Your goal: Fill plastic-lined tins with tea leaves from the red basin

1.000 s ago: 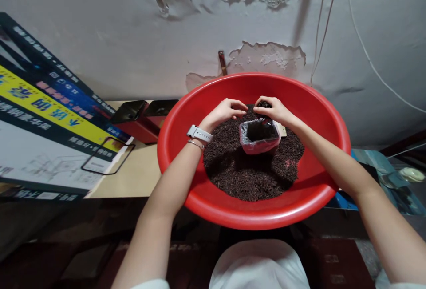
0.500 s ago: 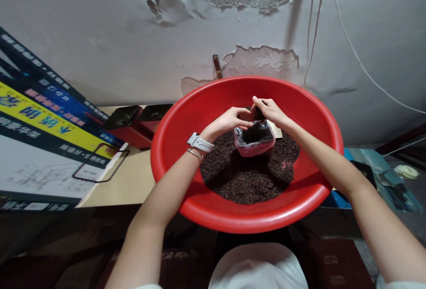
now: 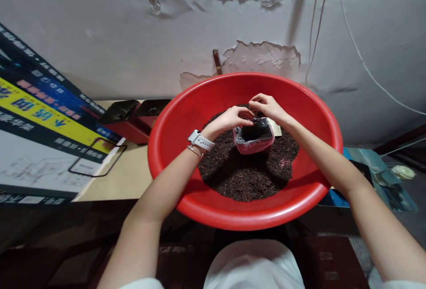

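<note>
A big red basin (image 3: 206,102) holds a heap of dark loose tea leaves (image 3: 246,173). A small box lined with a clear plastic bag (image 3: 254,140) stands upright in the heap. My left hand (image 3: 229,118), with a white watch on its wrist, is cupped at the bag's far left rim, fingers curled. My right hand (image 3: 268,106) is cupped at the far right rim, fingers closed over a pinch of dark leaves above the bag's mouth. The two hands' fingertips almost meet.
The basin sits on a pale table (image 3: 126,178) against a peeling wall. A red and black tin (image 3: 131,120) stands left of the basin. Printed cardboard boxes (image 3: 43,138) lie at far left. White cables (image 3: 362,62) hang at right. A blue item (image 3: 382,178) lies at right.
Both hands have come closer together over the far rim of the bag. The right hand has brought leaves over the bag's mouth. The view shifted slightly.
</note>
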The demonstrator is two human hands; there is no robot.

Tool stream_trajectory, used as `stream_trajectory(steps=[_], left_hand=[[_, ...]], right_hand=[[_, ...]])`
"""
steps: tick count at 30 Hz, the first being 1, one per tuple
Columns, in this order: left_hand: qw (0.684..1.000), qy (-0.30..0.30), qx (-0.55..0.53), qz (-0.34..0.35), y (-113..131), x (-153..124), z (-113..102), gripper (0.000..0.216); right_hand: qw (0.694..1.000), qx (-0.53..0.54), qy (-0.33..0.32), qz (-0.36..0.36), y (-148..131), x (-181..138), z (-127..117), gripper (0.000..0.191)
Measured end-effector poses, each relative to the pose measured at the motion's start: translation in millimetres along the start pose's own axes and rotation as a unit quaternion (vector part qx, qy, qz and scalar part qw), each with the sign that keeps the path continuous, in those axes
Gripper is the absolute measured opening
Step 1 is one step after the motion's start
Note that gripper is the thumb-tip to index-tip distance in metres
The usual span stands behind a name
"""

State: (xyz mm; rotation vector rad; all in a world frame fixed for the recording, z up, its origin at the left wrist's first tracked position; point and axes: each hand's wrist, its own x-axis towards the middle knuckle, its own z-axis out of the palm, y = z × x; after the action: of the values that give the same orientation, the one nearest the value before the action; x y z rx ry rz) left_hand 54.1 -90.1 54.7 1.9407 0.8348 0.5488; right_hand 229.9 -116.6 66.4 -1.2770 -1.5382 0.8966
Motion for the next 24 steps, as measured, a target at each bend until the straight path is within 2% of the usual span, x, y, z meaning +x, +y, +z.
stream_trajectory(steps=[6, 7, 9, 12, 14, 17, 20, 24], left_hand=[[0.992, -0.048, 0.111, 0.042, 6.7, -2.2, 4.7, 0.019], [0.987, -0.075, 0.131, 0.053, 10.8, -4.6, 10.0, 0.016], [0.97, -0.166, 0.161, 0.071, 19.5, -12.6, 26.9, 0.018], [0.915, -0.321, 0.23, 0.086, 25.6, -31.7, 66.0, 0.047], [0.872, -0.375, 0.304, 0.084, 21.0, -44.7, 95.1, 0.076], [0.832, -0.421, 0.358, 0.041, 1.1, -54.2, 128.4, 0.104], [0.827, -0.43, 0.363, 0.002, -26.1, -48.1, 140.1, 0.117], [0.834, -0.432, 0.343, -0.036, -54.3, -32.3, 135.2, 0.122]], right_hand=[[0.998, -0.018, -0.043, 0.049, -5.5, -0.9, -2.8, 0.028], [0.997, -0.017, -0.049, 0.05, -5.4, -0.4, -3.2, 0.033], [0.997, -0.009, -0.056, 0.047, -4.3, 1.0, -4.2, 0.041], [0.998, -0.003, -0.058, 0.03, -1.7, 3.0, -6.0, 0.049], [0.998, -0.001, -0.057, 0.024, -0.1, 3.8, -6.9, 0.05], [0.998, -0.001, -0.059, 0.024, 2.0, 4.0, -6.5, 0.048], [0.998, -0.001, -0.058, 0.027, 3.0, 3.7, -3.9, 0.045], [0.998, -0.005, -0.057, 0.026, 1.0, 2.5, -1.3, 0.042]])
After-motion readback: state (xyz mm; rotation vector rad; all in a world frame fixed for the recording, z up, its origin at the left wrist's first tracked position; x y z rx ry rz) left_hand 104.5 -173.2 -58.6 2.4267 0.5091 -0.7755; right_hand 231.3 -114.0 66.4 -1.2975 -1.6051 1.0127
